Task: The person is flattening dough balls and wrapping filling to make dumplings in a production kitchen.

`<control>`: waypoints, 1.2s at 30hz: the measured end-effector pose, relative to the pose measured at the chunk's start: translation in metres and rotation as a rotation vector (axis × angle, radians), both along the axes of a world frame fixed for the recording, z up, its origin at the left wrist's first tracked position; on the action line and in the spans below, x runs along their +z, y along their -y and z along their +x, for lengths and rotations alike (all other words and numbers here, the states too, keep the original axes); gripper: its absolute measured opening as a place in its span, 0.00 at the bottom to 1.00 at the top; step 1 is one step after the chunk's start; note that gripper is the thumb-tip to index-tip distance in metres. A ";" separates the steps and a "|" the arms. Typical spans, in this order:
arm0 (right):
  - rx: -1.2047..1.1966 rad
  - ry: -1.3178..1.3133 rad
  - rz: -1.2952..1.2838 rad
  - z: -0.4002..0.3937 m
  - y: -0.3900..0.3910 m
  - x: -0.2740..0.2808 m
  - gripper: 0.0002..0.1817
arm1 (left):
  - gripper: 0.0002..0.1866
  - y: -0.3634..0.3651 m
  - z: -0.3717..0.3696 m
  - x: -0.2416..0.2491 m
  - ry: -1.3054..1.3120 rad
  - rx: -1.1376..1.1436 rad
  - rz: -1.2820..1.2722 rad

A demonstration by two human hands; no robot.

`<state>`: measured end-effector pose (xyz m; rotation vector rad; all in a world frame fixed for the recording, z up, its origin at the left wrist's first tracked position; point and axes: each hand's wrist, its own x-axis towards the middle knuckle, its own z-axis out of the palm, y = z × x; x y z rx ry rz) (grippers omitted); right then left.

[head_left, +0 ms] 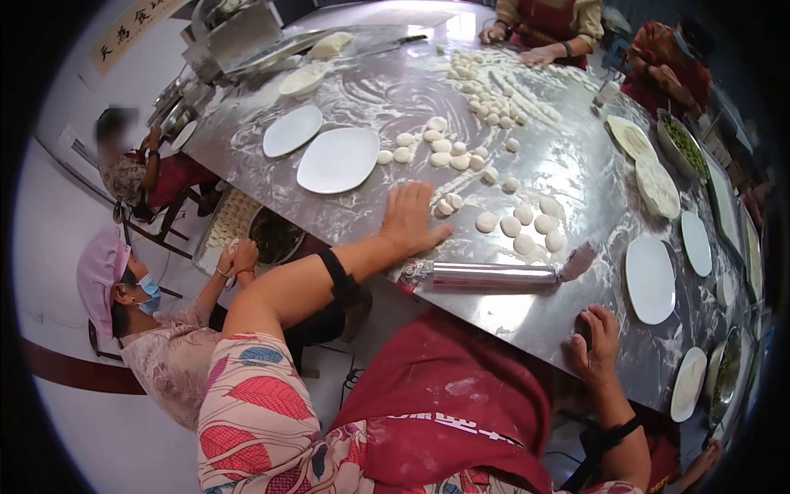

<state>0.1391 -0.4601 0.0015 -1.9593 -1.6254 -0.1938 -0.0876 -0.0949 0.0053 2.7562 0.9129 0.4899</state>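
Note:
My left hand (409, 218) lies open on the floured steel table, fingers stretched and thumb spread. Just past its fingertips are small dough pieces (448, 204). A metal rolling pin (494, 277) lies crosswise between my hands, near the front edge. Beyond it sit several flattened dough rounds (523, 216). At the table's front edge, right of the rolling pin, my right hand (598, 339) is loosely curled, its thumb apart from the fingers and no object visible in it. A white oval plate (650, 280) is nearest to it.
Two white plates (339, 160) are at the left; more dough pieces (485, 103) lie farther back. Rolled dough sheets (657, 186) and a tray of green filling (683, 144) are on the right. A person in a pink cap (103, 272) sits at left; others work around the table.

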 end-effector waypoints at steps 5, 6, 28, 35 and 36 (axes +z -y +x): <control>0.050 0.059 0.153 -0.001 0.003 -0.002 0.14 | 0.18 -0.012 0.018 0.001 0.115 -0.083 0.007; 0.065 0.097 0.194 -0.001 0.002 0.000 0.14 | 0.16 -0.017 0.022 -0.001 0.121 -0.083 0.007; 0.391 -1.541 0.077 -0.096 -0.205 0.078 0.14 | 0.12 0.050 -0.015 0.066 0.758 -0.479 -0.922; 0.359 -1.297 0.190 -0.097 -0.210 0.079 0.11 | 0.11 0.046 -0.014 0.069 0.773 -0.481 -1.081; 0.351 -1.295 0.205 -0.097 -0.211 0.079 0.11 | 0.10 0.048 -0.013 0.070 0.804 -0.480 -1.106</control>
